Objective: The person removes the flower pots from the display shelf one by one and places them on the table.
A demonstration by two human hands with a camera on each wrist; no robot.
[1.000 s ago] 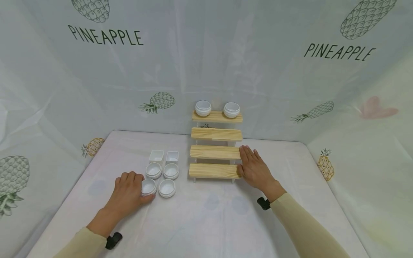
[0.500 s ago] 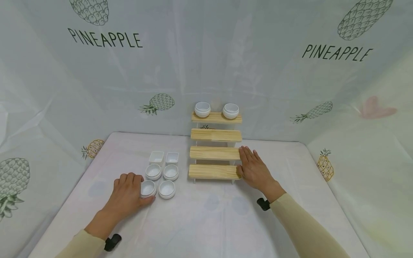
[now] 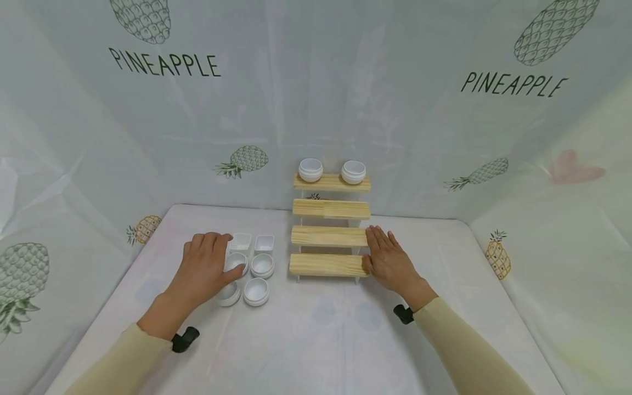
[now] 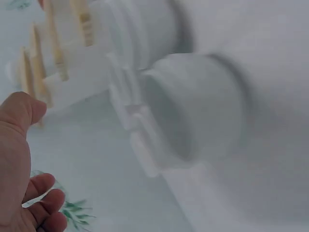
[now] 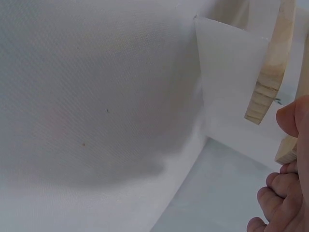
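My left hand hovers over the left column of small white dishes, thumb and fingers spread apart with nothing between them. Beneath it, the nearest round bowl and the middle round bowl are partly covered. In the left wrist view, a white bowl looks blurred beside the thumb. My right hand rests its extended fingers on the right end of a stepped wooden stand, at the two lowest steps. Two white bowls, a left one and a right one, sit on its top step.
Beside the left column stand two more round bowls, a front one and one behind. Farther back are two square dishes, left and right. A pineapple-print sheet hangs behind the table.
My left hand has left the nearest round bowl and moved forward and slightly right, over the middle bowl. The right hand has stayed at the stand.
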